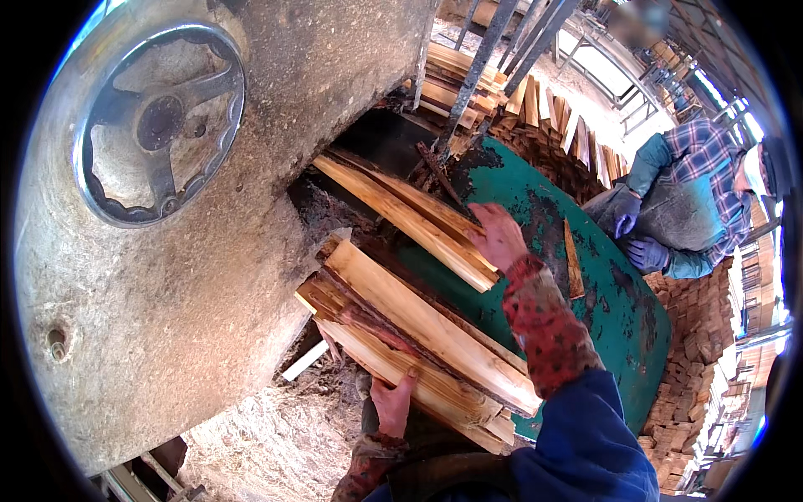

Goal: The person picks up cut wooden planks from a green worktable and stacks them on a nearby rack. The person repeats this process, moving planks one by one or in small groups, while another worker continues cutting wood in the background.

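Observation:
Two long, rough-edged wooden boards lie side by side on the worn green table, their far ends beside the machine housing. My right hand grips the right edge of these boards near their close end. Nearer to me rests a stack of rough-sawn boards, some with bark along their edges. My left hand holds the near side of this stack, thumb over the lowest visible board and fingers hidden beneath. The blade, if any, is not visible behind the housing.
A large stained metal housing with a handwheel stands at left. A thin wood sliver lies on the green table. Across it, a co-worker wears purple gloves. Stacked wood pieces surround the table; sawdust lies below.

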The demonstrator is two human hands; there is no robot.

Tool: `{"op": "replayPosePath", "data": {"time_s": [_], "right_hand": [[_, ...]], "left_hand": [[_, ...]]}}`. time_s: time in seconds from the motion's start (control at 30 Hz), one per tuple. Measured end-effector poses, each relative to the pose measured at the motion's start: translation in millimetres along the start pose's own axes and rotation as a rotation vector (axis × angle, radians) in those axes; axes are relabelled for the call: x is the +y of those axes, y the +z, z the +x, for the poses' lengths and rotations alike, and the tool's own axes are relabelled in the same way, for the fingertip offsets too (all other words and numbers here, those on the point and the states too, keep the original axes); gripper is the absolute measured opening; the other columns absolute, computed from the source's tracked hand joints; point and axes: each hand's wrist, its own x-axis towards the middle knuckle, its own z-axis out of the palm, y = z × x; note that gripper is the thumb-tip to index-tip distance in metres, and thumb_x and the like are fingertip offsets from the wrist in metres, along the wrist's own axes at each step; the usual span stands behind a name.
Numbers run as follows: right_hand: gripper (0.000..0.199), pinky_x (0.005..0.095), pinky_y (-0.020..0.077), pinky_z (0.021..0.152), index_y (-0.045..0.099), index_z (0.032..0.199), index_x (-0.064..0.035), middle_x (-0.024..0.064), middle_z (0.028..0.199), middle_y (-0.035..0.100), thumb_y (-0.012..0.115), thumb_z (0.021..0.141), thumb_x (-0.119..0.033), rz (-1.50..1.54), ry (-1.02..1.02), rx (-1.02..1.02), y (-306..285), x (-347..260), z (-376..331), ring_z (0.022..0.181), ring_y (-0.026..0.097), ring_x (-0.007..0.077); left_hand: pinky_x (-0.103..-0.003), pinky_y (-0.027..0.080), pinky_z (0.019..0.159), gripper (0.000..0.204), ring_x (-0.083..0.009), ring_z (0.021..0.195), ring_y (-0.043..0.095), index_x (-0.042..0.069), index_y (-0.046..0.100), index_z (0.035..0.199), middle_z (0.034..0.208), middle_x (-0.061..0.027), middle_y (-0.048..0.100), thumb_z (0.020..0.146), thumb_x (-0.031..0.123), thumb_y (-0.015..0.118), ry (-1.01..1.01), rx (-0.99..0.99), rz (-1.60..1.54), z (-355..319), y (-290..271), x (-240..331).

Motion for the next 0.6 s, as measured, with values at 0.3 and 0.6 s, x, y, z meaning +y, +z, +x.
{"op": "replayPosePath", "data": {"time_s": [0.3, 0.6], "right_hand": [[0.077, 0.0317, 0.0415, 0.100, 0.042, 0.136, 0.0098, 0.0267, 0.128, 0.055, 0.069, 0.076, -0.031, 0.501, 0.398, -0.618, 34.3, 61.9, 10.0, 0.119, 0.055, 0.0301], [0.050, 0.0455, 0.0470, 0.085, 0.052, 0.114, 0.0038, 0.0253, 0.107, 0.060, 0.067, 0.071, -0.017, -0.101, 0.086, -0.194, -16.1, 56.3, -26.9, 0.102, 0.057, 0.0410]], "left_hand": [[-0.029, 0.049, 0.083, 0.050, -0.0165, 0.091, 0.060, -0.005, 0.056, 0.117, 0.105, -0.0091, 0.065, 0.077, 0.014, 0.080, 0.027, -0.034, -0.033, 2.8, -0.3, -6.3], [-0.031, 0.048, 0.083, 0.056, -0.0175, 0.092, 0.059, -0.004, 0.054, 0.120, 0.106, -0.0101, 0.064, 0.076, 0.020, 0.080, 0.012, -0.018, 0.002, 2.6, -6.8, -11.2]]}}
